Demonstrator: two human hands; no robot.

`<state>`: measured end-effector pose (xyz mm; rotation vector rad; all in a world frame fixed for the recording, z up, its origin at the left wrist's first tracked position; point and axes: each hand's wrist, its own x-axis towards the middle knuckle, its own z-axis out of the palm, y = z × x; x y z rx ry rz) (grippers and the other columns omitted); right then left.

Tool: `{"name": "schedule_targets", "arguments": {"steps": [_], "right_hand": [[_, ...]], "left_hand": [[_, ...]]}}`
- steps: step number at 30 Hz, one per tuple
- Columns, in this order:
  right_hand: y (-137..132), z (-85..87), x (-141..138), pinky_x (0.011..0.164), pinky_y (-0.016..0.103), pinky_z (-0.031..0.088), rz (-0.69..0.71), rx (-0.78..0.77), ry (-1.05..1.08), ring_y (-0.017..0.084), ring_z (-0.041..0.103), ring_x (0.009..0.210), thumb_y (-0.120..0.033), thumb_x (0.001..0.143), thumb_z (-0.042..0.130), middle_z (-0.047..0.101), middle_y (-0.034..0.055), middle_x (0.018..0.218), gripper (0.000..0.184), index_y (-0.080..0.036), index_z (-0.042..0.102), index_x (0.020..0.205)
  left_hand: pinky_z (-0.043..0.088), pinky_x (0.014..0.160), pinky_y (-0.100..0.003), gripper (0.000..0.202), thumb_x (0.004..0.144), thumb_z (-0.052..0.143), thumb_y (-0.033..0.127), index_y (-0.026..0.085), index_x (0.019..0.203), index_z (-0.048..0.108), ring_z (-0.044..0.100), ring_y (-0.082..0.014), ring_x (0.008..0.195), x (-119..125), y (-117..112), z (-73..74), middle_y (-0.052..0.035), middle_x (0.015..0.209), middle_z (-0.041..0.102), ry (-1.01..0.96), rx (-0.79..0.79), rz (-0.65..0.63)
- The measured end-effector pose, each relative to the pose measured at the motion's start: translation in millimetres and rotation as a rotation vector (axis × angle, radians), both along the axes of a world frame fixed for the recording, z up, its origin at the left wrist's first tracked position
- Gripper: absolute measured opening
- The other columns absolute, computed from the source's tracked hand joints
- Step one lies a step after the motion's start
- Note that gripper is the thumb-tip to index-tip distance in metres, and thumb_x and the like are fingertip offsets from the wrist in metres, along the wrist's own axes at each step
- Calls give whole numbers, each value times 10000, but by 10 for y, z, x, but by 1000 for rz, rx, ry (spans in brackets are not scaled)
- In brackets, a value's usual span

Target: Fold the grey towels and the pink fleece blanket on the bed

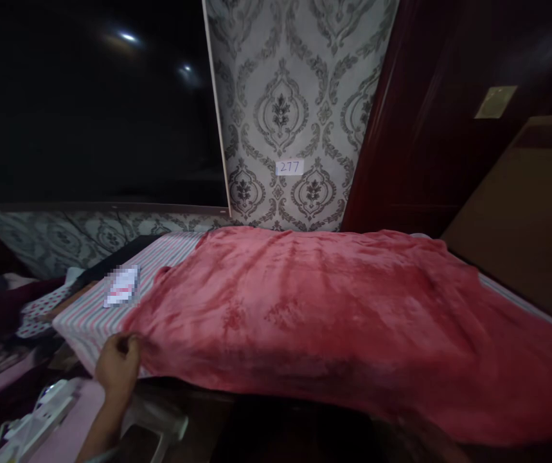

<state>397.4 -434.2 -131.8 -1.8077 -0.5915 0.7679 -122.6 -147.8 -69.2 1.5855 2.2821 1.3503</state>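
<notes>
A red plush blanket [304, 308] lies spread over a surface with a striped cloth [169, 247] under it. My left hand [117, 363] is closed on the blanket's near left edge, with thumb and fingers pinched together. A dim, blurred shape below the blanket's near edge at the right appears to be my right hand [423, 432]. Its fingers are lost in shadow. The blanket has shallow creases, and its right part hangs toward the near right.
A small white packet [122, 286], partly pixelated, lies on the striped cloth. White power strips [47, 415] sit at the lower left near a white stool [160, 424]. A large cardboard box [531, 212] stands at right; a television [92, 109] hangs behind.
</notes>
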Motion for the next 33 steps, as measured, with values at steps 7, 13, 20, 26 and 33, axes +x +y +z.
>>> {"name": "schedule_targets", "arguments": {"steps": [7, 13, 20, 26, 33], "right_hand": [[544, 356, 111, 429, 298, 469, 359, -68, 44, 187, 546, 450, -726, 549, 724, 579, 36, 510, 491, -243, 650, 586], [1531, 916, 61, 536, 305, 488, 434, 34, -179, 179, 574, 563, -719, 608, 683, 694, 63, 699, 557, -203, 768, 799], [2657, 811, 118, 480, 287, 420, 441, 172, -203, 155, 518, 490, -732, 628, 643, 589, 6, 571, 594, -190, 736, 854], [2992, 570, 168, 453, 275, 418, 307, 187, -133, 151, 544, 499, -746, 641, 637, 636, 39, 669, 630, -173, 714, 890], [2946, 512, 162, 478, 272, 456, 280, 193, -187, 146, 550, 500, -708, 726, 641, 624, 28, 647, 566, -179, 754, 894]], "left_hand": [[514, 914, -376, 330, 829, 447, 369, 175, 1004, 648, 660, -265, 985, 543, 715, 450, -123, 1053, 709, 194, 133, -351], [442, 1065, -325, 428, 867, 389, 169, 99, 1202, 646, 608, -238, 1231, 1020, 1714, 675, -156, 1303, 678, 278, -119, -453], [488, 893, -272, 362, 891, 434, 173, 136, 1090, 734, 669, -242, 1131, 1378, 2798, 779, -123, 1177, 749, 272, -359, -350], [496, 715, -283, 331, 898, 538, 314, 82, 991, 755, 724, -271, 943, 1545, 3466, 652, -193, 971, 762, 248, -516, -263], [505, 749, -254, 272, 911, 552, 292, 117, 995, 742, 713, -230, 940, 1732, 3892, 680, -121, 975, 763, 295, -489, -261]]}}
